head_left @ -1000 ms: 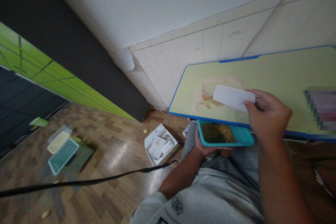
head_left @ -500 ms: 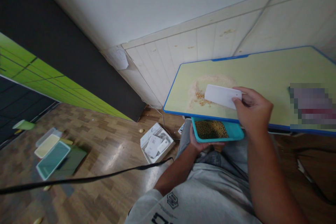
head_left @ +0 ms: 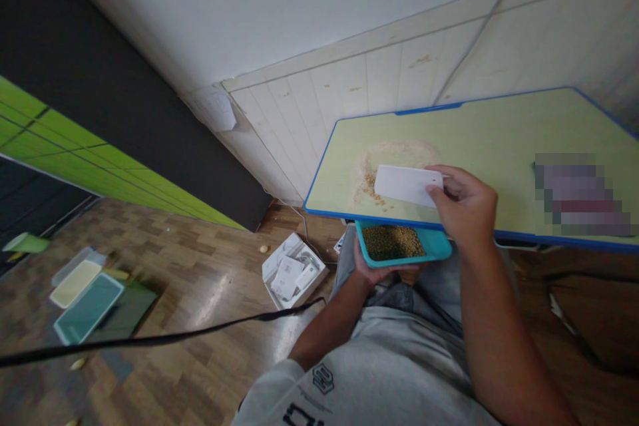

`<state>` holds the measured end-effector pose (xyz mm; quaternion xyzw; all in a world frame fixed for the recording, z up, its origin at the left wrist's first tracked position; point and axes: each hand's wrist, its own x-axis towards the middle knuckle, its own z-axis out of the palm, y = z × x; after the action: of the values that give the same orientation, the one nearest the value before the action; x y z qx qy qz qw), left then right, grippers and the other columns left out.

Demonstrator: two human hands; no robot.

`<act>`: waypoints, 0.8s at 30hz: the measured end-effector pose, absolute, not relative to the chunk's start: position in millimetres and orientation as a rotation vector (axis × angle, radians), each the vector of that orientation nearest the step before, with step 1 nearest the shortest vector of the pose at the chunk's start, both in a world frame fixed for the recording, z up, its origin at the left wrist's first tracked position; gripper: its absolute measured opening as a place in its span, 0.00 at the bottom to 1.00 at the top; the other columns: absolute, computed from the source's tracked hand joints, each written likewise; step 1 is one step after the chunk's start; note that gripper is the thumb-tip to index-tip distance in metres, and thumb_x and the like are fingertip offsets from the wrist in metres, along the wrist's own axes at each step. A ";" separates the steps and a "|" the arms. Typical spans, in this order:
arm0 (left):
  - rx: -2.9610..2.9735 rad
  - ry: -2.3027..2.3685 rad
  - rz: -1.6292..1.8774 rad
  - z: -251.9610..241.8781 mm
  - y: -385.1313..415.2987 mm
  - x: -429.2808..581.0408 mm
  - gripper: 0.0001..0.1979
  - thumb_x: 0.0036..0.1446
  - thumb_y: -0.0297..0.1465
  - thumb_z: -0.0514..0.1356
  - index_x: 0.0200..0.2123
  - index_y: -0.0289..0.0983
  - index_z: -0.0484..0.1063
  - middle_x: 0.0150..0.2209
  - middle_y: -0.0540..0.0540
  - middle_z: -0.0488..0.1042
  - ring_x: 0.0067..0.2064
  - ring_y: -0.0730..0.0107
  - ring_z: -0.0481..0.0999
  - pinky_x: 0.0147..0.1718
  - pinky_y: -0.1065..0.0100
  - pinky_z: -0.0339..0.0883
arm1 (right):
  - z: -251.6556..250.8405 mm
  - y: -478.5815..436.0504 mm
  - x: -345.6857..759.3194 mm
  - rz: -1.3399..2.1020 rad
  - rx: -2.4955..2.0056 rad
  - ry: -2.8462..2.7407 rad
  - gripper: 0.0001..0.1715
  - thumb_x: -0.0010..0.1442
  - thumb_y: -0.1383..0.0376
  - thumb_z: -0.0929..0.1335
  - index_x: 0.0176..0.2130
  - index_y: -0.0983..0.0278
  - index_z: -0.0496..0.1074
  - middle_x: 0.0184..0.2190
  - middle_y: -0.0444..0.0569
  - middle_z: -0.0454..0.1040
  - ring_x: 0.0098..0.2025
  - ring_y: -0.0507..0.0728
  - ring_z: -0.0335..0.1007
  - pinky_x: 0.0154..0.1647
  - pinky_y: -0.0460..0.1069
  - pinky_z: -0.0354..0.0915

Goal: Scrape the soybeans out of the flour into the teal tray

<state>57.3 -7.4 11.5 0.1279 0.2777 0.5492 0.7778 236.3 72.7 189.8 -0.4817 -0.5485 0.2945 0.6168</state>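
My right hand (head_left: 462,203) is closed on the end of a flat white scraper (head_left: 404,184), held just over the tabletop or touching it; I cannot tell which. At its left edge lie scattered yellowish beans (head_left: 371,188), with a ring of pale powder (head_left: 399,146) around them on the pale green folding table (head_left: 499,133). Below the table's front edge, my left hand (head_left: 367,269) grips a turquoise plastic tub (head_left: 439,249) from underneath and the left side. Greenish and tan beans (head_left: 392,241) fill much of the tub, and its right part shows bare bottom.
A blurred-out object (head_left: 582,196) lies on the table's right side. On the floor are an open white box (head_left: 295,273) with cables, stacked plastic containers (head_left: 90,306) and a green cup (head_left: 27,243). A black strap (head_left: 174,339) crosses the lower left.
The scraper has moved left across the table in my right hand, over part of the bean patch. My left hand still holds the tub under the edge. The whole view has shifted slightly.
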 end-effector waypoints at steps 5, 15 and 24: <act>0.316 0.584 1.155 19.9 -9.4 55.4 0.60 0.63 0.75 0.70 0.85 0.44 0.81 0.90 0.30 0.75 0.88 0.03 0.69 0.80 -0.01 0.59 | 189.5 71.0 236.7 0.718 -1.088 -1.285 0.17 0.64 0.62 0.80 0.53 0.54 0.93 0.48 0.51 0.98 0.50 0.68 0.99 0.56 0.63 0.95; 0.252 0.615 1.167 29.8 -9.0 53.5 0.54 0.73 0.73 0.59 0.84 0.43 0.82 0.89 0.30 0.75 0.89 0.04 0.68 0.81 0.00 0.57 | 186.4 70.3 237.8 0.823 -1.019 -1.298 0.19 0.62 0.57 0.81 0.52 0.56 0.93 0.44 0.51 0.98 0.44 0.66 0.98 0.45 0.57 0.91; 0.212 0.624 1.238 26.3 -7.1 47.7 0.51 0.79 0.68 0.55 0.84 0.38 0.82 0.88 0.27 0.77 0.90 0.05 0.65 0.81 0.06 0.61 | 184.5 70.5 236.7 0.931 -0.967 -1.315 0.20 0.59 0.55 0.83 0.50 0.57 0.93 0.43 0.51 0.97 0.44 0.66 0.97 0.45 0.56 0.89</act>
<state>47.7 -7.1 26.3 0.0977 0.2869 0.5693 0.7642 236.7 70.5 184.5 -0.4156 -0.5648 0.4000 0.5901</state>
